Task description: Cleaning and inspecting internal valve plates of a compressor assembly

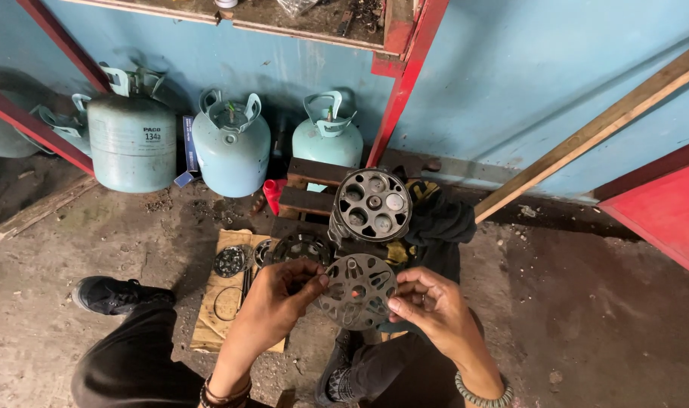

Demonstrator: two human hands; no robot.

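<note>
Your left hand (280,295) and right hand (427,306) each pinch an edge of a round, perforated metal valve plate (357,291), holding it up between them above your knees. Just beyond the plate stands a cylindrical compressor body (371,205) with its piston bores facing you, a dark rag (439,219) draped at its right. Farther behind the plate, three pale blue gas cylinders (231,143) line the blue wall (511,83).

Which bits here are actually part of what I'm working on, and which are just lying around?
In hand or part of it:
- round perforated metal plate, held by left hand and right hand
- cylinder block
- discs and ring on cardboard

Lying about:
- three pale blue gas canisters
- dark cloth
- wooden batten
</note>
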